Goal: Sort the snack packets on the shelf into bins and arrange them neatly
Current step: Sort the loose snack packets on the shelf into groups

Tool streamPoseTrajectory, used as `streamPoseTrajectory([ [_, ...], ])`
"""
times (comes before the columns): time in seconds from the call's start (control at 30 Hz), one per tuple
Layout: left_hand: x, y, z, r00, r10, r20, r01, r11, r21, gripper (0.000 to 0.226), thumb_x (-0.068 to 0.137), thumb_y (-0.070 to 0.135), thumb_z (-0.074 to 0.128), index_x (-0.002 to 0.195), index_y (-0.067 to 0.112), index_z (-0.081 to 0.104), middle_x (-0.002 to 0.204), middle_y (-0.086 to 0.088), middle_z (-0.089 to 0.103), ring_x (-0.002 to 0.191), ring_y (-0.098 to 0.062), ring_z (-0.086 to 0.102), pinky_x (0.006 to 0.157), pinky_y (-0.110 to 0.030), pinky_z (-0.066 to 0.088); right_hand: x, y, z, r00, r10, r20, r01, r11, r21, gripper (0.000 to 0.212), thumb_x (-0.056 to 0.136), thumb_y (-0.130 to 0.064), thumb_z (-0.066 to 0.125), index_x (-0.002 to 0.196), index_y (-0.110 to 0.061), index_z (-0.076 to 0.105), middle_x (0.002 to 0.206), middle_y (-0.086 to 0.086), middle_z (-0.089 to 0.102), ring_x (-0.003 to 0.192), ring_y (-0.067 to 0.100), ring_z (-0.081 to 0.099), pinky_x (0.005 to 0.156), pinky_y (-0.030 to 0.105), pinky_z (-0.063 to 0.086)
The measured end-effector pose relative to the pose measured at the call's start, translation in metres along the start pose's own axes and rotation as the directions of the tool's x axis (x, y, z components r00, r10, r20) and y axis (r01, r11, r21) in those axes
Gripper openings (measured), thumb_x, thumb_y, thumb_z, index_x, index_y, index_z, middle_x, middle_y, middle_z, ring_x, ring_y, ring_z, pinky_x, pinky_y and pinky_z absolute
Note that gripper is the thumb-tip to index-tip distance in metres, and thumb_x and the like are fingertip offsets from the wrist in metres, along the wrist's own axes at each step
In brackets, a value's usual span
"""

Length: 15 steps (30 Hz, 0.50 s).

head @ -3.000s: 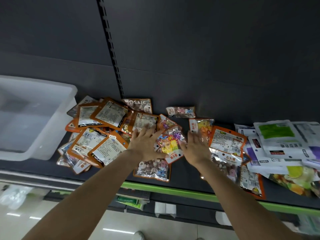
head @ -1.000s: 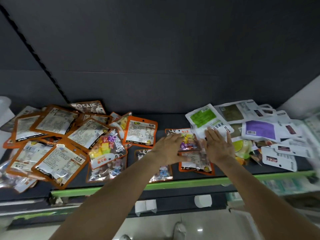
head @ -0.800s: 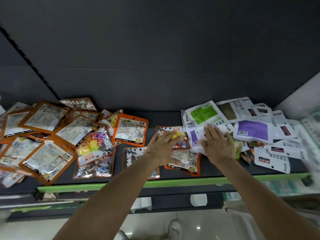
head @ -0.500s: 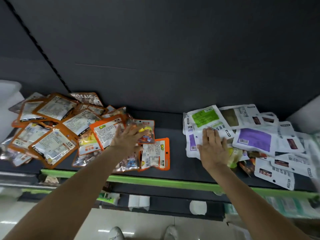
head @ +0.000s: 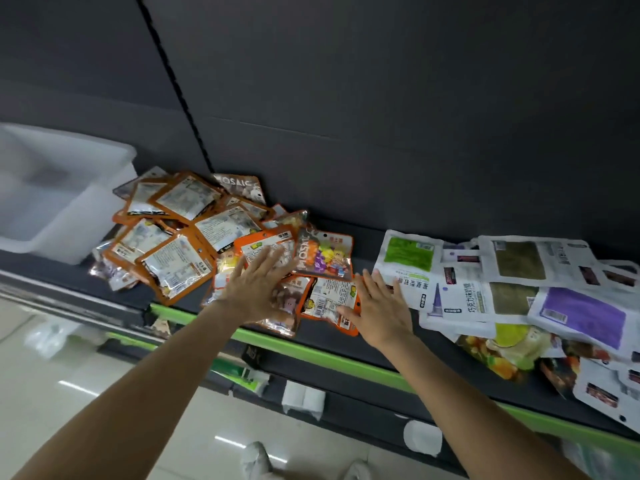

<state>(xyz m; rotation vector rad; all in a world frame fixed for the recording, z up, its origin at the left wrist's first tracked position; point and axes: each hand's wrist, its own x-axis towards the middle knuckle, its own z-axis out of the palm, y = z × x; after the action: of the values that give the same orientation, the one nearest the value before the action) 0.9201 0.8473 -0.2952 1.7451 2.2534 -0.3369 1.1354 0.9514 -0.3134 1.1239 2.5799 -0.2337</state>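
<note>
A heap of orange-edged snack packets (head: 180,237) lies on the dark shelf (head: 346,334), left of centre. My left hand (head: 258,284) lies flat with straight fingers on packets at the heap's right end. My right hand (head: 379,306) is flat too, its thumb on an orange packet (head: 327,301) and its fingers by the white packets. A spread of white packets (head: 519,289) with green and purple panels covers the shelf's right part. A translucent white bin (head: 69,188) stands at the far left, beside the orange heap.
The shelf has a green front strip (head: 311,356) and a dark back panel (head: 381,116). A lower shelf edge with white price-tag holders (head: 303,398) runs below. Glossy floor and my shoes (head: 256,460) show at the bottom.
My left hand has pushed several orange packets leftward into the heap. My right hand slid left off the white packets toward an orange packet. The view swung left, showing the white bin.
</note>
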Motion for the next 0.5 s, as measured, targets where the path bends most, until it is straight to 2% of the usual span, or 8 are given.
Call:
streamPoseTrajectory([
  [0.1, 0.002, -0.016, -0.007, 0.996, -0.055, -0.068, 0.055, 0.998, 0.003, 0.095, 0.085, 0.055, 0.056, 0.147, 0.039, -0.014, 0.158, 0.005, -0.017, 0.145, -0.018, -0.015, 0.116, -0.046, -0.006, 0.019, -0.037, -0.002, 1.0, -0.001, 0.002, 0.001, 0.997, 0.077, 0.08, 0.093, -0.065, 0.014, 0.151, -0.015, -0.004, 0.159, 0.006, -0.007, 0.147, 0.02, -0.008, 0.117, 0.042, -0.009],
  [0.17, 0.004, -0.027, -0.015, 0.995, -0.077, -0.059, 0.075, 0.997, -0.031, 0.088, 0.088, 0.04, 0.058, 0.149, 0.037, -0.006, 0.159, 0.006, -0.009, 0.146, -0.017, -0.008, 0.117, -0.046, -0.004, 0.032, -0.056, -0.005, 1.0, -0.01, -0.022, 0.012, 0.993, 0.117, 0.079, 0.093, -0.065, 0.021, 0.152, -0.014, 0.005, 0.159, 0.008, 0.005, 0.147, 0.021, 0.004, 0.118, 0.042, -0.003],
  [0.23, 0.008, -0.032, -0.025, 0.998, -0.061, -0.013, 0.06, 0.997, -0.054, 0.089, 0.082, 0.031, 0.063, 0.15, 0.035, 0.006, 0.159, 0.006, -0.001, 0.146, -0.019, 0.0, 0.117, -0.047, 0.001, 0.037, -0.059, -0.012, 0.994, 0.013, -0.104, 0.003, 0.988, 0.154, 0.07, 0.094, -0.061, 0.028, 0.147, -0.015, 0.029, 0.151, 0.007, 0.03, 0.14, 0.023, 0.026, 0.118, 0.041, 0.008],
  [0.3, 0.015, -0.031, -0.037, 0.998, -0.05, -0.023, 0.047, 0.993, -0.108, 0.08, 0.078, 0.021, 0.061, 0.147, 0.033, 0.023, 0.157, 0.005, 0.013, 0.144, -0.021, 0.01, 0.117, -0.048, 0.009, 0.035, -0.052, -0.019, 0.961, 0.1, -0.259, -0.04, 0.974, 0.225, 0.048, 0.097, -0.047, 0.038, 0.125, -0.015, 0.058, 0.129, 0.005, 0.052, 0.12, 0.023, 0.047, 0.11, 0.037, 0.03],
  [0.33, 0.018, -0.031, -0.042, 0.996, -0.069, -0.062, 0.059, 0.987, -0.152, 0.072, 0.08, 0.018, 0.058, 0.145, 0.031, 0.03, 0.154, 0.002, 0.022, 0.143, -0.022, 0.017, 0.116, -0.047, 0.012, 0.034, -0.047, -0.022, 0.928, 0.163, -0.336, -0.072, 0.961, 0.267, 0.037, 0.096, -0.038, 0.043, 0.113, -0.012, 0.064, 0.119, 0.006, 0.057, 0.111, 0.023, 0.052, 0.101, 0.035, 0.039],
  [0.4, 0.024, -0.035, -0.05, 0.978, -0.134, -0.16, 0.098, 0.971, -0.218, 0.057, 0.086, 0.016, 0.051, 0.141, 0.022, 0.039, 0.146, -0.005, 0.036, 0.137, -0.025, 0.028, 0.113, -0.044, 0.02, 0.037, -0.044, -0.029, 0.877, 0.25, -0.409, -0.113, 0.937, 0.331, 0.024, 0.093, -0.025, 0.049, 0.104, -0.009, 0.063, 0.11, 0.008, 0.058, 0.103, 0.024, 0.054, 0.088, 0.034, 0.045],
  [0.43, 0.027, -0.041, -0.051, 0.967, -0.16, -0.199, 0.115, 0.969, -0.218, 0.051, 0.09, 0.018, 0.049, 0.14, 0.018, 0.04, 0.144, -0.007, 0.038, 0.135, -0.026, 0.03, 0.111, -0.043, 0.022, 0.042, -0.048, -0.033, 0.881, 0.246, -0.405, -0.102, 0.933, 0.346, 0.023, 0.093, -0.024, 0.05, 0.109, -0.01, 0.059, 0.113, 0.008, 0.056, 0.105, 0.024, 0.053, 0.088, 0.034, 0.046],
  [0.5, 0.033, -0.058, -0.05, 0.948, -0.189, -0.257, 0.14, 0.97, -0.199, 0.05, 0.094, 0.024, 0.046, 0.142, 0.014, 0.035, 0.147, -0.009, 0.033, 0.135, -0.029, 0.031, 0.11, -0.043, 0.026, 0.057, -0.063, -0.04, 0.922, 0.171, -0.347, -0.028, 0.924, 0.382, 0.039, 0.094, -0.031, 0.05, 0.129, -0.015, 0.048, 0.133, 0.009, 0.048, 0.12, 0.025, 0.047, 0.095, 0.035, 0.044],
])
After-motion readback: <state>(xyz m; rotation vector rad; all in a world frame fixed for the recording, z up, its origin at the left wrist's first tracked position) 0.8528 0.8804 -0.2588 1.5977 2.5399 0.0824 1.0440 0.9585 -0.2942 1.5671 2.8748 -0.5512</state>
